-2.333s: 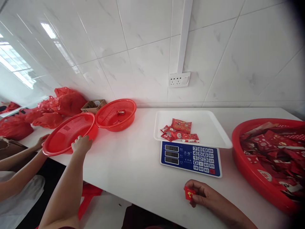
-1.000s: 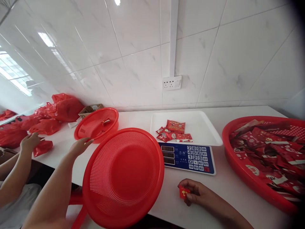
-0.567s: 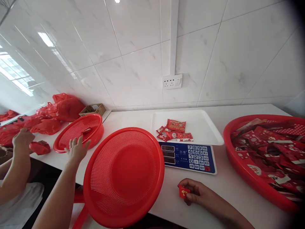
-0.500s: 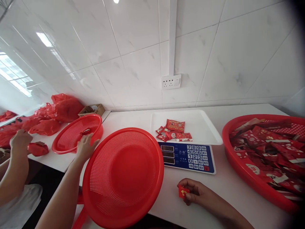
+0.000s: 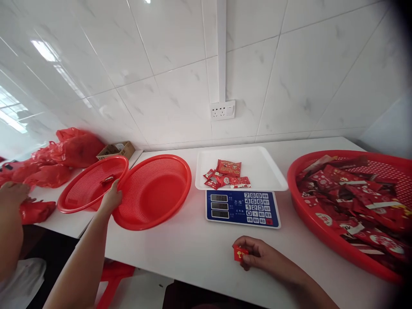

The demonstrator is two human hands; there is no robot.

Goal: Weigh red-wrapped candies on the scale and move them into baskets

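Note:
My left hand (image 5: 111, 198) is closed at the left rim of an empty red plastic basket (image 5: 154, 189), where that rim meets a second red basket (image 5: 75, 189). A small packet lies inside the second basket. My right hand (image 5: 252, 254), low over the table's front part, pinches a small red packet (image 5: 240, 253) with yellow lettering. Beyond it is a blue-panelled weighing scale (image 5: 241, 209). Several red snack packets (image 5: 229, 168) lie on the scale's white tray (image 5: 268, 171).
A large red basket (image 5: 298, 201) full of red packets fills the right side. At far left a co-worker's hand (image 5: 14, 192) is near a red bag (image 5: 37, 211). Red plastic bags (image 5: 79, 146) and a cardboard box (image 5: 125, 150) stand by the wall. A red stool (image 5: 112, 279) is below.
The empty basket has moved away from me, toward the wall, and lies lower on the table. My left hand has closed at its rim. My right hand still holds the small packet.

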